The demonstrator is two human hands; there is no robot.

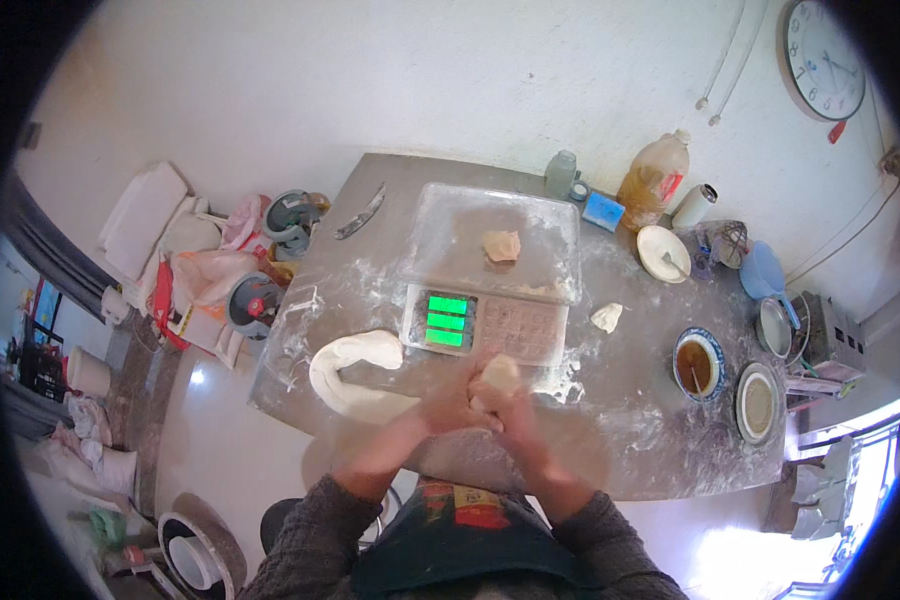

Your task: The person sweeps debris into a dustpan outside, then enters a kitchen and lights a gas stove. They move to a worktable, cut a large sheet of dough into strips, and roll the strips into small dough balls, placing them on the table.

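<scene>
Both my hands meet over the near edge of the floured grey table (660, 420). My left hand (448, 405) and my right hand (510, 415) are closed together around a small pale dough ball (500, 375); both are motion-blurred. A long curved rope of white dough (355, 375) lies on the table just left of my left hand. Behind my hands stands a digital scale (485, 325) with green displays, and a dough piece (501, 245) rests on its clear tray. A smaller dough piece (607, 317) lies on the table to the right of the scale.
A scraper knife (360, 213) lies at the table's far left. At the far right stand an oil bottle (655, 180), a blue sponge (603, 210), a can (695, 205), a white dish (663, 253) and a bowl of brown liquid (698, 365). Bags and tubs crowd the floor on the left.
</scene>
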